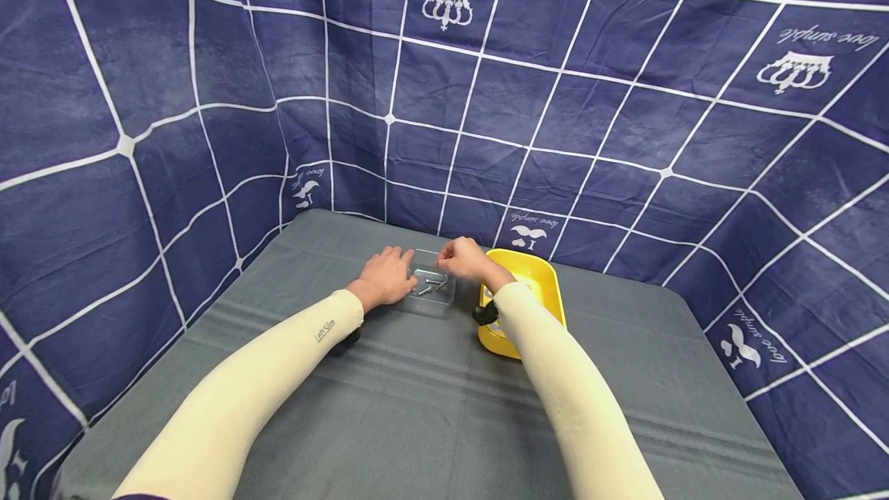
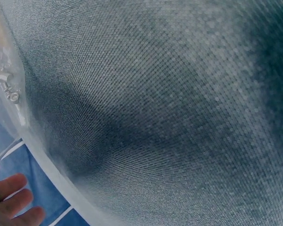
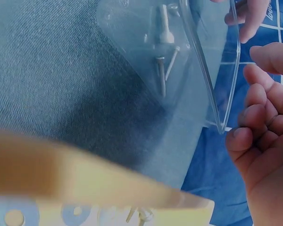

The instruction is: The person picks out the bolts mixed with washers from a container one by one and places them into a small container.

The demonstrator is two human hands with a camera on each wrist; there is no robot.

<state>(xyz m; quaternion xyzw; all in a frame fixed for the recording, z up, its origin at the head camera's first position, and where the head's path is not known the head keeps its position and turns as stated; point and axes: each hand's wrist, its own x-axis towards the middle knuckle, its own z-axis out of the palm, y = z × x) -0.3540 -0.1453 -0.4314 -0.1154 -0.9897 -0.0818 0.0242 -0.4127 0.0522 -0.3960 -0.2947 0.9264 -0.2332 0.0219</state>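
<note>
A clear plastic box point(image 1: 438, 298) with its transparent lid point(image 3: 198, 47) raised lies on the grey surface. Several metal bolts point(image 1: 432, 285) lie inside it, also visible in the right wrist view. My left hand point(image 1: 386, 276) reaches over the box's left side, fingers spread; its fingertips point(image 2: 14, 188) show at the corner of the left wrist view. At the far right corner of the box is my right hand point(image 1: 464, 259). Its fingers bend loosely near the lid's edge, thumb apart from them, and nothing shows between them. Whether they touch the lid, I cannot tell.
A yellow tray point(image 1: 556, 292) stands right of the box, beneath my right forearm. It holds washers point(image 3: 14, 213) and some bolts point(image 3: 144, 215). A blue checked cloth point(image 1: 556, 99) hangs behind and at both sides of the grey padded surface point(image 1: 389, 423).
</note>
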